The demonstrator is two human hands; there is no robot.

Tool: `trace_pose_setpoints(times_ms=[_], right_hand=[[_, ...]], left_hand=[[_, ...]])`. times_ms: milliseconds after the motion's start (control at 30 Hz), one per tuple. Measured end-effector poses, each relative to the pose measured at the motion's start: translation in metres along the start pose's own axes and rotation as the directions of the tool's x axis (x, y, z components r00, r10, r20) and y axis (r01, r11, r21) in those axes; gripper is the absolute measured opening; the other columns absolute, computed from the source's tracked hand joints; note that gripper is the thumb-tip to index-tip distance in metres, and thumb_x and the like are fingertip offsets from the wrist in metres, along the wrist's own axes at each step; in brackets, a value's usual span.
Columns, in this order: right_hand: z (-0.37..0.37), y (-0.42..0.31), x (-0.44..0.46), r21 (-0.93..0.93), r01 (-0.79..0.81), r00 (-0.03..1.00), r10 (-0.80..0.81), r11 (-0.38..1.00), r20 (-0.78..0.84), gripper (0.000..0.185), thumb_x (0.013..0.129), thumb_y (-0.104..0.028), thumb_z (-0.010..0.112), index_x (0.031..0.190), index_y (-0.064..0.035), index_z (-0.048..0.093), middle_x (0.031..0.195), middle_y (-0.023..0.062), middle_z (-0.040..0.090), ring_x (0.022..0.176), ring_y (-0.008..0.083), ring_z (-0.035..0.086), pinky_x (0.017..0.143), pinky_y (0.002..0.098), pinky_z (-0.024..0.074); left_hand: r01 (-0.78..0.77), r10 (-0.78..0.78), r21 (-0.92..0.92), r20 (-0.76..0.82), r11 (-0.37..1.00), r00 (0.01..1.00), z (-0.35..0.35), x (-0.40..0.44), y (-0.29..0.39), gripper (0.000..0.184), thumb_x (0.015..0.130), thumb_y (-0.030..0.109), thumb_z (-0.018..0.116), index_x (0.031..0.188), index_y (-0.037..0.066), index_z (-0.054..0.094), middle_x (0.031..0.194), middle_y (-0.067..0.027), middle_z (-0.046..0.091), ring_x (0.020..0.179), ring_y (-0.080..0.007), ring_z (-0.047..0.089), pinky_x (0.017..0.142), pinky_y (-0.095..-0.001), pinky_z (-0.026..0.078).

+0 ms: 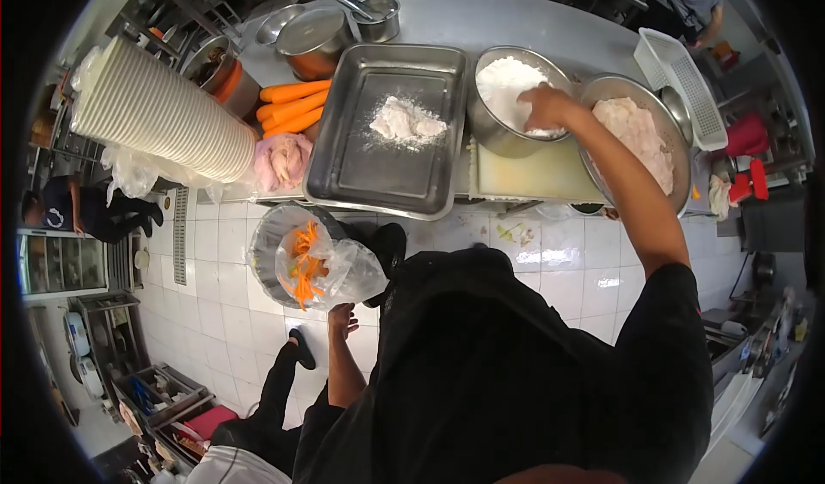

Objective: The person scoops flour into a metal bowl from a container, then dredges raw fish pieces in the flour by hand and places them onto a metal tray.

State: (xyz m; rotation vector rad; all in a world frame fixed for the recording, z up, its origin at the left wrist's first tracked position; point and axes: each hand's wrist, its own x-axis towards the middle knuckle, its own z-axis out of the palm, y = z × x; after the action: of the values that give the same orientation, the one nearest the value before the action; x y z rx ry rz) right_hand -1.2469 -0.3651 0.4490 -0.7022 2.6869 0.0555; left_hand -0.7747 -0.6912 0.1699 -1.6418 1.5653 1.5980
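Note:
My right hand [547, 110] reaches into a deep steel pot [507, 145] of white flour [507, 80]. Its fingers curl down into the flour, and what they grip is hidden. Right of the pot, a wide steel bowl [683, 153] holds pale raw meat [634, 136], probably chicken. To the left, floured pieces [404, 120] lie in a deep metal tray [344, 170] with flour scattered around them. My left hand [342, 320] hangs low by my side, fingers loosely apart and holding nothing. Nearest to it is a plastic-lined bin [262, 248] with carrot peelings [304, 265].
A tall stack of white containers [159, 115] leans at the left, beside carrots [294, 106] and a pinkish raw poultry piece [282, 161]. A cutting board [524, 176] lies under the pot. A white basket [692, 97] stands far right. Other people are nearby, one [266, 407] close at lower left.

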Motion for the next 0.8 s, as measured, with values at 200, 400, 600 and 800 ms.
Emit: trace_pose_setpoints(times_ms=[200, 400, 600, 800], right_hand=[[-0.007, 0.009, 0.017, 0.092, 0.112, 0.96, -0.083, 0.989, -0.268, 0.041, 0.063, -0.008, 0.058, 0.104, -0.0072, 0.058, 0.108, 0.0184, 0.054, 0.101, 0.0303, 0.051, 0.087, 0.0341, 0.0402], [-0.053, -0.026, 0.027, 0.328, 0.395, 0.836, -0.187, 0.858, -0.515, 0.036, 0.061, -0.001, 0.059, 0.097, -0.0041, 0.06, 0.094, 0.0167, 0.058, 0.084, 0.0262, 0.058, 0.073, 0.0336, 0.0466], [-0.009, -0.141, 0.062, 0.456, 0.457, 0.815, -0.154, 0.764, -0.559, 0.035, 0.059, 0.001, 0.055, 0.093, -0.0068, 0.063, 0.093, 0.0178, 0.06, 0.088, 0.0285, 0.057, 0.078, 0.0353, 0.045], [0.003, -0.125, 0.031, 0.494, 0.459, 0.748, -0.02, 0.739, -0.664, 0.033, 0.062, -0.005, 0.059, 0.095, -0.002, 0.059, 0.099, 0.0205, 0.054, 0.097, 0.0338, 0.05, 0.086, 0.037, 0.0402]], left_hand=[[0.12, -0.12, -0.032, -0.009, 0.992, 0.993, 0.009, -0.009, -0.033, 0.034, 0.075, 0.023, 0.059, 0.104, 0.007, 0.054, 0.08, -0.0078, 0.052, 0.065, -0.0219, 0.054, 0.054, -0.0348, 0.048], [-0.061, 0.061, 0.01, -0.03, 0.998, 0.998, 0.005, -0.008, -0.071, 0.034, 0.075, 0.021, 0.058, 0.105, 0.005, 0.053, 0.08, -0.0088, 0.054, 0.062, -0.0219, 0.054, 0.053, -0.0341, 0.048], [-0.435, 0.395, -0.023, -0.381, 0.9, 0.836, -0.012, -0.079, 0.047, 0.032, 0.077, 0.014, 0.059, 0.105, -0.001, 0.052, 0.081, -0.0098, 0.057, 0.059, -0.0151, 0.054, 0.047, -0.0264, 0.046], [-0.903, 0.863, 0.104, -0.358, 0.417, 0.357, 0.022, -0.206, 0.241, 0.031, 0.081, 0.008, 0.054, 0.11, -0.004, 0.049, 0.098, -0.0104, 0.055, 0.082, -0.0151, 0.053, 0.071, -0.0265, 0.045]])
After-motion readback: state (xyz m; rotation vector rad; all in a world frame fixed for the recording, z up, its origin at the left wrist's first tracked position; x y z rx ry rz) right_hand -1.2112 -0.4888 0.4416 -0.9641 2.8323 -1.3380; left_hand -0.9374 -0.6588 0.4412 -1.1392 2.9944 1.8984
